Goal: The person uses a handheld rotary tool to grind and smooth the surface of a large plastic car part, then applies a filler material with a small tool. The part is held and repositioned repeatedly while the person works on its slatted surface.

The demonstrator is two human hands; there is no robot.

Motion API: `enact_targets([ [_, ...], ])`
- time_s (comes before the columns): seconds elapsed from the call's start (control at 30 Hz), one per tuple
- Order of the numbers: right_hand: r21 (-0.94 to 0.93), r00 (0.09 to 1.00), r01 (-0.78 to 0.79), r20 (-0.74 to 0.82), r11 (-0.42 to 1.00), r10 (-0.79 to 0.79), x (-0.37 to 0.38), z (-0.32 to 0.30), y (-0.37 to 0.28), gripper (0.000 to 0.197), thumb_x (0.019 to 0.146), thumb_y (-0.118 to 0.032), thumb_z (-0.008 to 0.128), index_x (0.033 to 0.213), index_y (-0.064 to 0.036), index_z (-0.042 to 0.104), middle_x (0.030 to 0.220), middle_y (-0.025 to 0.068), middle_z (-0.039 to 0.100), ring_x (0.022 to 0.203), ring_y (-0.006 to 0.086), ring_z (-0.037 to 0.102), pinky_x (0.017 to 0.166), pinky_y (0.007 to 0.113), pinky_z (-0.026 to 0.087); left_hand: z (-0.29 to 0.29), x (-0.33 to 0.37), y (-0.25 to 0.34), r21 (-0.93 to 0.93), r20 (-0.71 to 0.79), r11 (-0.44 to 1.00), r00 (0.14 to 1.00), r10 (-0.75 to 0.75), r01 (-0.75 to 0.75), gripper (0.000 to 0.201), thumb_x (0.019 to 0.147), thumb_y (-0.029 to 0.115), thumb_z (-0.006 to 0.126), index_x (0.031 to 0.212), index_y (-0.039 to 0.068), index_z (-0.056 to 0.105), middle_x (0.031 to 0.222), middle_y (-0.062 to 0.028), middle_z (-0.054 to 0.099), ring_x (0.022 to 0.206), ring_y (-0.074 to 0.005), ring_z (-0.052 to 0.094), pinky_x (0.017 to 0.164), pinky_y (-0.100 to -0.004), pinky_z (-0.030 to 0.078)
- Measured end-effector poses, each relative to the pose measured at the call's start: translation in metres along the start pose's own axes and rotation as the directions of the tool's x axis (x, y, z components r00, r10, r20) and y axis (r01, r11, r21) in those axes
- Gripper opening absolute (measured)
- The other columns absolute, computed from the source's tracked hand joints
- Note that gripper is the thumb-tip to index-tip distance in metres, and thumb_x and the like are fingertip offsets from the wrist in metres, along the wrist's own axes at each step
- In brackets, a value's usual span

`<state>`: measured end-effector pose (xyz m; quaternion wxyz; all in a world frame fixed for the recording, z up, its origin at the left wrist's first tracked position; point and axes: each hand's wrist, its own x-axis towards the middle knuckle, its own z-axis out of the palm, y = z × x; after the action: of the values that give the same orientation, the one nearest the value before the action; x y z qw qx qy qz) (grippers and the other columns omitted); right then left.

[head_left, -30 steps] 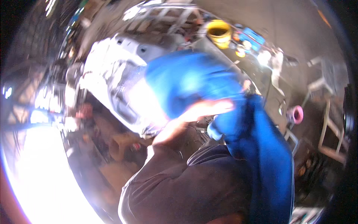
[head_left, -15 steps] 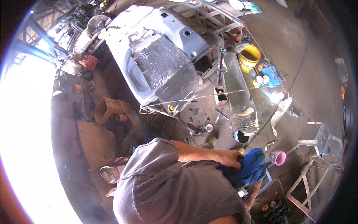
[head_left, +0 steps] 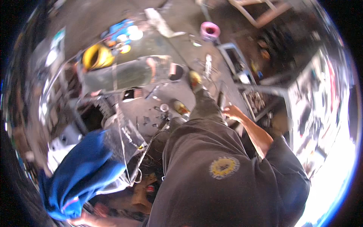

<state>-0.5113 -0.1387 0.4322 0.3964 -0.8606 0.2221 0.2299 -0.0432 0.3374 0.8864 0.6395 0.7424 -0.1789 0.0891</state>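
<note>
A large blue cloth (head_left: 85, 162), with a small pink stripe near its lower end, hangs spread out at the lower left. My left hand (head_left: 77, 220) grips its lower edge, and the forearm runs in along the bottom. Behind the cloth, it partly covers a grey-white body panel (head_left: 64, 140) and a dark silver pad (head_left: 123, 142). My right hand (head_left: 232, 112) is out beside my right thigh, close to a grey upright piece (head_left: 222, 99). Blur hides whether its fingers touch or hold anything.
Ahead lie a long dark green bumper-like part (head_left: 117, 77), a yellow bucket (head_left: 98, 56), a blue case (head_left: 121, 29) and a pink-rimmed container (head_left: 210, 31). Small scraps (head_left: 151, 119) litter the floor near my shoes. A metal frame (head_left: 264, 89) stands at my right.
My view has swung round sharply, so the body panel now lies at the lower left. The blue cloth, bunched under my left hand before, is now spread over the panel's side.
</note>
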Motion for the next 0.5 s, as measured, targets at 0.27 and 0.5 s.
enact_targets([
  [0.27,0.035,0.987,-0.098,-0.126,0.995,0.101,-0.088,0.139,-0.037,0.036,0.077,-0.014,0.065,0.109,-0.0286,0.070,0.105,0.0037,0.068,0.079,0.0246,0.069,0.064,0.036,0.057,0.094,0.035,-0.025,0.007,0.303,0.999,0.952,0.041,-0.045,0.035,0.085,0.019,0.068,0.115,0.001,0.062,0.106,-0.0103,0.066,0.084,-0.0152,0.063,0.074,-0.0271,0.052],
  [0.5,0.933,0.714,-0.330,0.149,0.142,0.684,-0.082,0.168,-0.096,0.033,0.089,-0.009,0.055,0.120,-0.0107,0.064,0.090,0.0045,0.067,0.077,0.0165,0.065,0.066,0.026,0.053,0.154,-0.095,-0.157,0.593,0.690,0.692,0.182,-0.700,0.412,0.043,0.085,0.014,0.070,0.124,0.000,0.058,0.116,-0.0105,0.062,0.097,-0.0163,0.059,0.081,-0.0267,0.049],
])
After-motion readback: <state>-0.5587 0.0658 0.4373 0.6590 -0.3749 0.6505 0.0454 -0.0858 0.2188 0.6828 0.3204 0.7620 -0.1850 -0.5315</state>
